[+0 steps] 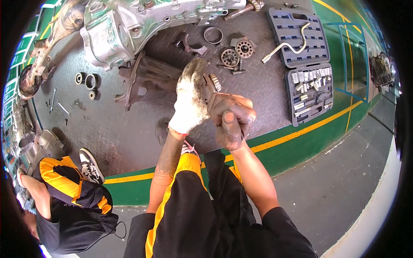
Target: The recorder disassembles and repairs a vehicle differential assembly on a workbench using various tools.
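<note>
My left hand, in a soiled white work glove, is closed around a brownish metal part with a toothed gear. Much of that part is hidden behind my hands. Bare and blackened with grease, my right hand is clenched right beside it, thumb uppermost; whatever lies inside that fist is hidden. A dark cone-shaped metal housing lies on the floor plate behind my left hand. Beyond my hands are a fork-shaped part, a thin metal ring and two round parts with holes, one nearer and one farther.
A large silver gearbox casing stands at the far left. Bearings and a small gear lie near spanners. At right lies an opened socket case, a bent speed brace across its lid. A person crouches at lower left.
</note>
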Available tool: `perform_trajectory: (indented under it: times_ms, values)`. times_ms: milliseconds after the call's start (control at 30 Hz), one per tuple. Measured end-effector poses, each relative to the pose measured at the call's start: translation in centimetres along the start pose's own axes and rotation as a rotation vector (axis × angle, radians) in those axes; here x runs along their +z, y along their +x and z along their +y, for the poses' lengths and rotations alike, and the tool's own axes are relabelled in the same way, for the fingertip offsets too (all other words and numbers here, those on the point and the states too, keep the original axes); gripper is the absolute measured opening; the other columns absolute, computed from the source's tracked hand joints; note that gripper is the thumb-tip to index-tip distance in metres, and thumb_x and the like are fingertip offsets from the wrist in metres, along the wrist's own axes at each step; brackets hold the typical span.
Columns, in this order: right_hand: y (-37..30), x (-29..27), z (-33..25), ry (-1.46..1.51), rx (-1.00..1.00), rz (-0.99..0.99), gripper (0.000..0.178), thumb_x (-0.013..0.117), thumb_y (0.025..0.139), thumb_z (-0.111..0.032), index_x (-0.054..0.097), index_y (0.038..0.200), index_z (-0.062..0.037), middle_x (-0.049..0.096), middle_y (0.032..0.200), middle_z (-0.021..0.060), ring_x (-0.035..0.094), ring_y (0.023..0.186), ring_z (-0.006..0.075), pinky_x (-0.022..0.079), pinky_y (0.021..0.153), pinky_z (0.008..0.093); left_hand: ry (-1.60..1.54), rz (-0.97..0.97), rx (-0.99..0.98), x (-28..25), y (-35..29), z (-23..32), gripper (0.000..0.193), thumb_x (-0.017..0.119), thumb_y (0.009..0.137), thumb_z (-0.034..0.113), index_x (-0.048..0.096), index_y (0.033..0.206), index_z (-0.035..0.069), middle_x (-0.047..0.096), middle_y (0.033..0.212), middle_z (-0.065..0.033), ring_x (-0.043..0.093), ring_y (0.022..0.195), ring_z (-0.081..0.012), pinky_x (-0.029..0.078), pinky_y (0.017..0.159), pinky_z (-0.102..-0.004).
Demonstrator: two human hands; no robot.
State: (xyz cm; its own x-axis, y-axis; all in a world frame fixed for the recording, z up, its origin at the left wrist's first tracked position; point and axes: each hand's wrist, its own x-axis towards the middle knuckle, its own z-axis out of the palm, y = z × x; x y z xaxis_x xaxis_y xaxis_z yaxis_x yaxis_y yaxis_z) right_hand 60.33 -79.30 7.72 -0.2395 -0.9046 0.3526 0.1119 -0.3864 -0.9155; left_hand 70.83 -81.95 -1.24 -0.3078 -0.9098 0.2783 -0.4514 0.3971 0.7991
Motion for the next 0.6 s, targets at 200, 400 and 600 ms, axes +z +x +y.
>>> perform_trajectory:
  times_ms: [200,400,600]
  values:
    - [0.3,-1.4,-1.4,-0.019,0.149,0.070,0.049,0.049,0.101,-0.026,0.045,0.059,-0.0023,0.042,0.051,0.0037,0.039,0.042,0.0132,0.028,0.042,0.0296,-0.021,0.002,0.021,-0.4,-0.1,-0.3,0.110,0.091,0.052,0.029,0.040,0.144,-0.003,0.046,0.144,-0.0250,0.044,0.133,-0.0441,0.036,0.111,-0.0496]
    - [-0.5,-3.5,-1.9,0.240,0.227,0.168,0.046,0.043,0.099,-0.038,0.041,0.065,-0.0077,0.035,0.050,0.0048,0.031,0.043,0.0151,0.026,0.044,0.0314,-0.067,-0.002,-0.008,-0.5,0.0,-0.2,0.112,0.091,0.047,0.025,0.041,0.145,0.002,0.043,0.146,-0.0249,0.042,0.135,-0.0441,0.036,0.112,-0.0499]
    - [-1.4,-3.8,-1.8,0.265,0.217,0.122,0.049,0.046,0.100,-0.041,0.040,0.064,-0.0075,0.036,0.049,0.0046,0.030,0.042,0.0152,0.026,0.044,0.0307,-0.093,-0.016,0.014,-0.4,0.0,-0.3,0.115,0.095,0.043,0.029,0.044,0.144,0.005,0.043,0.146,-0.0238,0.043,0.133,-0.0440,0.038,0.110,-0.0501]
